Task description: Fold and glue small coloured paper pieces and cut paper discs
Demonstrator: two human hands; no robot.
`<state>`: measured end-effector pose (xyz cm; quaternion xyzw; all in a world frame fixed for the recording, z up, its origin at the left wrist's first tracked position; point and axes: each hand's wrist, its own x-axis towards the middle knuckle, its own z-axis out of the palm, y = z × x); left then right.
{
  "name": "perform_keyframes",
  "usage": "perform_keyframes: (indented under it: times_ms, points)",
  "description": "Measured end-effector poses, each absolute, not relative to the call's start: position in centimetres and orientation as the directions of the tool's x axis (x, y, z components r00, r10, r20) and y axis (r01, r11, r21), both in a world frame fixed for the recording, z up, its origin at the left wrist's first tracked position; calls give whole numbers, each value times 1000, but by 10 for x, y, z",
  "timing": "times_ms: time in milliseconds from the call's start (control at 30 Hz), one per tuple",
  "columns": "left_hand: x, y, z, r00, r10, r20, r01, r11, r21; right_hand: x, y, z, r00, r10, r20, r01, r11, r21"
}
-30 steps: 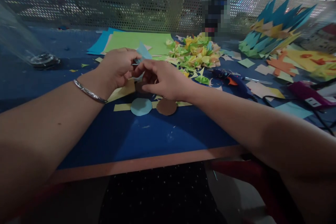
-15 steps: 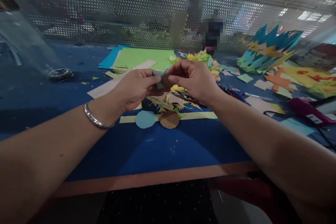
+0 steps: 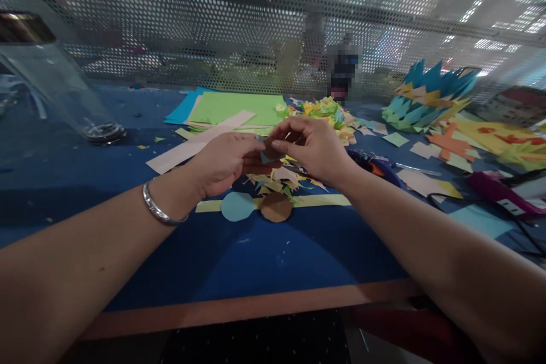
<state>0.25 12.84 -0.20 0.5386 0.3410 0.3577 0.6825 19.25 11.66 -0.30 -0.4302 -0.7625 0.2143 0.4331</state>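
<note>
Pinching a small brown-and-blue paper piece [image 3: 268, 153] between them, the left hand [image 3: 224, 162] and the right hand [image 3: 313, 145] are meeting in the air just above the blue worktop [image 3: 256, 256]. The left hand's fingers are clamping the piece from the left, with a silver bangle [image 3: 160, 211] sitting at the wrist. The right hand's thumb and fingers are closing on the piece from the right, so the paper is lying directly between the two sets of fingertips and is mostly hidden by them.

Below the hands, a heap of small pointed paper scraps in yellow, pink and green [image 3: 277, 181] is lying on the worktop. Nearer the person, a light blue paper circle [image 3: 237, 206] and a brown paper circle [image 3: 276, 208] are resting side by side on a pale yellow paper strip [image 3: 324, 200]. A long pink paper strip [image 3: 200, 141] is lying to the left, near a stack of green and blue paper sheets [image 3: 234, 108]. To the right, a spiky blue, green and yellow paper construction [image 3: 426, 96] is standing well apart from the hands.
</note>
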Motion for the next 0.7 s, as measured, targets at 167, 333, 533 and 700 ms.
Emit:
perform_keyframes:
  times_ms: [167, 333, 533, 700]
  points:
    - [0, 128, -2, 526, 850, -21, -75, 71, 995, 192, 116, -2, -262, 822, 505, 527, 560, -639]
    - [-1, 127, -3, 509, 860, 31, -31, -18, 999, 193, 116, -3, -259, 812, 523, 529, 572, -627]
    - [-1, 128, -1, 470, 876, 107, 28, -136, 990, 194, 120, -6, -186, 838, 512, 463, 535, -707]
    - [1, 125, 1, 433, 895, 110, -11, -117, 993, 192, 119, -4, -158, 860, 486, 407, 505, -761]
